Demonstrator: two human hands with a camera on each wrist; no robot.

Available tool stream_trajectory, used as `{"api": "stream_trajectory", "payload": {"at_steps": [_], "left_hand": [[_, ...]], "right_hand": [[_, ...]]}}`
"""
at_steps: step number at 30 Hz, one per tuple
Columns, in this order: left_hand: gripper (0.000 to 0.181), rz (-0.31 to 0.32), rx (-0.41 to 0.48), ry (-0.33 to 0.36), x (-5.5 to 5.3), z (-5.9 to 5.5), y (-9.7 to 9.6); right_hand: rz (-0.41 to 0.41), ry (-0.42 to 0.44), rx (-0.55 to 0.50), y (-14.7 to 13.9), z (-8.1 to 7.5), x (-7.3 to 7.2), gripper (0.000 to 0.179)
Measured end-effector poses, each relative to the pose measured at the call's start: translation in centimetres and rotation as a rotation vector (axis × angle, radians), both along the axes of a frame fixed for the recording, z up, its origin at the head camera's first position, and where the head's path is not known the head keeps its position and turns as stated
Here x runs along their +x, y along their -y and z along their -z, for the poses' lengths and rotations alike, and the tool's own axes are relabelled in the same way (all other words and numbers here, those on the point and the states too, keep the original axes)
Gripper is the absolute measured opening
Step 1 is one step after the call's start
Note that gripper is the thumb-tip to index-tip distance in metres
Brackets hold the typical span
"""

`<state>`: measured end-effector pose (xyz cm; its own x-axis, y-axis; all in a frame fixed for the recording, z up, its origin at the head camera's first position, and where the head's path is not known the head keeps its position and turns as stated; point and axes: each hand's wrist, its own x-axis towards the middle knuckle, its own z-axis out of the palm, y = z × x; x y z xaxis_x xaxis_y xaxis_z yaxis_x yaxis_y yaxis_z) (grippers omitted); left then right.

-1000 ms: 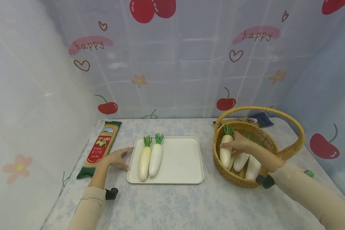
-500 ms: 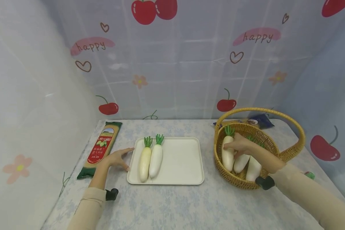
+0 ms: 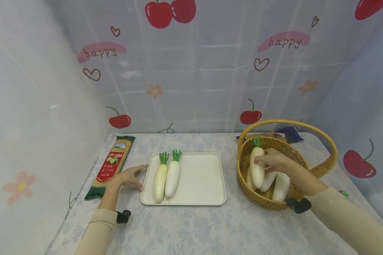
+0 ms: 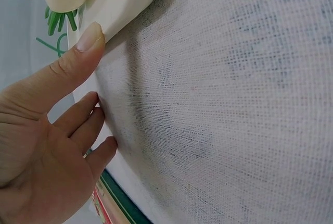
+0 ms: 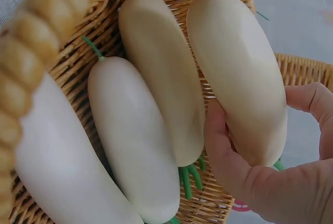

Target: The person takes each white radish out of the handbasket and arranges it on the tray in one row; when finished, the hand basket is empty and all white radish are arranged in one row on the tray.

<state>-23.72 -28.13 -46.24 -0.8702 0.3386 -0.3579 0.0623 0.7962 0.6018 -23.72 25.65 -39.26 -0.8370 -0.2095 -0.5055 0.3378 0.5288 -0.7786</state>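
Observation:
My right hand pinches a white radish with a green top between thumb and fingers. In the right wrist view this radish is raised above several others in the wicker basket, among them a creamier radish just beside it. At the left edge of the white tray, my left hand rests with thumb and fingers spread. The left wrist view shows the thumb right at the tray's rim. Two radishes, one cream and one white, lie side by side in the tray's left part.
A red and tan spaghetti packet lies left of the tray. Behind the basket is a dark blue packet. The basket's tall arched handle leans to the right near my right forearm. A printed curtain backs the table.
My right hand has lifted the radish from its place at the basket's left side, slightly up and to the right. The left hand and the tray stay put.

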Motion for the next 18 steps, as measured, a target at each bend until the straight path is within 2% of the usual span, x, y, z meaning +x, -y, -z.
{"api": "stream_trajectory", "payload": {"at_steps": [18], "left_hand": [[0.102,-0.006,0.01,-0.001,-0.1,0.2,0.2]], "right_hand": [[0.04,-0.085,-0.156,-0.7,-1.9,3.3,0.092]]}}
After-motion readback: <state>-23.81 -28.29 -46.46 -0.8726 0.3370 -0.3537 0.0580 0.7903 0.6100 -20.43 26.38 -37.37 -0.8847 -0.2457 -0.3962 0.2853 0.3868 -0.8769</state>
